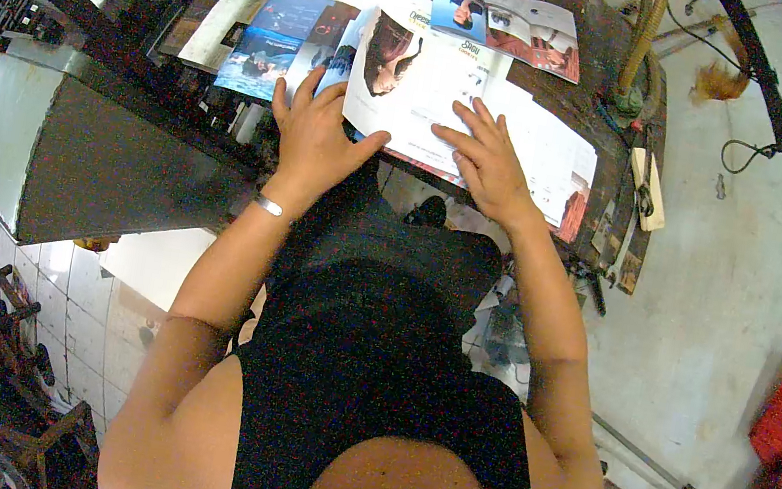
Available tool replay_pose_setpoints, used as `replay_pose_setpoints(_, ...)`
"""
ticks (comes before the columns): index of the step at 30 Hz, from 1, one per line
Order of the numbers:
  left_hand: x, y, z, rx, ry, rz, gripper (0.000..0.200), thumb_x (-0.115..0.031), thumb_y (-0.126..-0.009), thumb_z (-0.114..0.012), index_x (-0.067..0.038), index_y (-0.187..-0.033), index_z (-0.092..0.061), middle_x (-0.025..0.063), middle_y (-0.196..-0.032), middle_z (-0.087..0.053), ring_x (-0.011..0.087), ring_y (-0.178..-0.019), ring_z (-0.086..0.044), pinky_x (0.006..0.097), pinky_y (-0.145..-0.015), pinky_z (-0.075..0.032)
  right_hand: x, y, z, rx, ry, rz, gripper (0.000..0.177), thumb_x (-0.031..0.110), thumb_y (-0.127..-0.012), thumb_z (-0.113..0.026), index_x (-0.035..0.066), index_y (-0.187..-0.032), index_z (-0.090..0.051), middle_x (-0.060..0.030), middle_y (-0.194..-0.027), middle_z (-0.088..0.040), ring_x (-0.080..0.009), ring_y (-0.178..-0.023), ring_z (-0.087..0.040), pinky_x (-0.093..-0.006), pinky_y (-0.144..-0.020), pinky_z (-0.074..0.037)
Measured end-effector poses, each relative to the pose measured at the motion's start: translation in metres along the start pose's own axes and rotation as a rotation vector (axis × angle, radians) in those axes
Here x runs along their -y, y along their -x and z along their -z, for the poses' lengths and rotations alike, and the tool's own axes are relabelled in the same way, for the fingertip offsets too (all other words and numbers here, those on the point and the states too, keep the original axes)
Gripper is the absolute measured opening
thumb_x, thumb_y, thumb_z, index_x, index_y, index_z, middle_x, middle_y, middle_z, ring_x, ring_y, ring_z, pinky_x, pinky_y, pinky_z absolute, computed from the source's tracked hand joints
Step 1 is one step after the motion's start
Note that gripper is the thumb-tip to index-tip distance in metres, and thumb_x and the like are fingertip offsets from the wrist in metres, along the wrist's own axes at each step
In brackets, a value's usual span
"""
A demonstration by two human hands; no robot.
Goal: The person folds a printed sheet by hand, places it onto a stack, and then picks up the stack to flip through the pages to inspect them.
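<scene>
Two hands (left point(316, 137), right point(489, 163)) on magazine point(435, 84)

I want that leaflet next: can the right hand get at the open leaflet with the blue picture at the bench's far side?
Likely yes: the right hand lies flat and empty on the white page, and the leaflet lies uncovered just beyond it.

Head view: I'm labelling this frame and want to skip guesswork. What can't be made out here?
- Text on the white page: too small and blurred in the head view.
- Page areas under the left hand and right hand: covered by them.
- Bench surface beneath the brochures: covered by paper.
- Clutter at the left edge: dark and warped by the lens.
</scene>
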State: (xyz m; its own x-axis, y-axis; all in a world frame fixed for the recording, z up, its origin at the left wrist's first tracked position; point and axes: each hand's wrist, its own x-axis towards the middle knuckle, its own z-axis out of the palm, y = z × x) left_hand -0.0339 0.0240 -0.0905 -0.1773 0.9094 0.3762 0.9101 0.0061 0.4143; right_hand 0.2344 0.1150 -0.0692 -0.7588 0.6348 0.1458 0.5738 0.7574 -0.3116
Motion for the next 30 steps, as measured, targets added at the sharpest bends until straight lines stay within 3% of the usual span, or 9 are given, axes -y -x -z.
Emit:
replay_pose_setpoints(4, -0.0016, 0.0003, 0.0, 0.005, 0.007, 0.021, 0.077, -0.06, -0.073, -0.084, -0.009, -0.13, -0.071, 0.0165, -0.133, -0.069, 0.0347, -0.15, -0.039, 0.0665, -0.124, -0.007, 0.002, -0.0004, 0.0016, 0.003, -0.005, -0.009, 0.041, 0.015, -0.101, -0.059, 0.029, -0.138, -0.068, -0.0092, -0.161, -0.046, -0.0368, -0.156, -0.03, -0.0659, -0.126, -0.02)
replay_pose_setpoints(7, -0.0007, 0.0003, -0.0006, -0.002, -0.014, 0.011, 0.063, -0.055, -0.076, -0.083, -0.013, -0.123, -0.075, 0.0084, -0.137, -0.068, 0.0375, -0.147, -0.041, 0.0697, -0.121, -0.011, 0.0012, -0.0007, 0.0009, 0.003, -0.002, -0.006, 0.041, 0.015, -0.1, -0.06, 0.029, -0.138, -0.068, -0.0095, -0.161, -0.046, -0.0369, -0.156, -0.03, -0.0663, -0.126, -0.02)
replay_pose_setpoints(21, 0.0, 0.0026, -0.003, -0.021, 0.006, 0.008, 0.065, -0.054, -0.075, -0.084, -0.012, -0.124, -0.074, 0.0087, -0.137, -0.067, 0.0372, -0.148, -0.039, 0.0695, -0.121, -0.011, -0.0017, 0.0001, -0.0022, -0.001, 0.002, 0.003, 0.044, 0.013, -0.099, -0.061, 0.03, -0.14, -0.066, -0.0086, -0.161, -0.046, -0.0362, -0.156, -0.029, -0.0668, -0.126, -0.019)
replay_pose_setpoints(30, -0.0023, 0.0027, -0.0023, -0.018, -0.009, 0.021, 0.062, -0.053, -0.075, -0.084, -0.012, -0.121, -0.075, 0.0074, -0.137, -0.067, 0.0362, -0.148, -0.038, 0.0694, -0.121, -0.011, -0.0028, 0.0009, -0.0012, 0.019, 0.008, 0.008, 0.042, 0.022, -0.1, -0.061, 0.03, -0.141, -0.065, -0.0084, -0.163, -0.044, -0.0362, -0.157, -0.028, -0.0664, -0.126, -0.018)
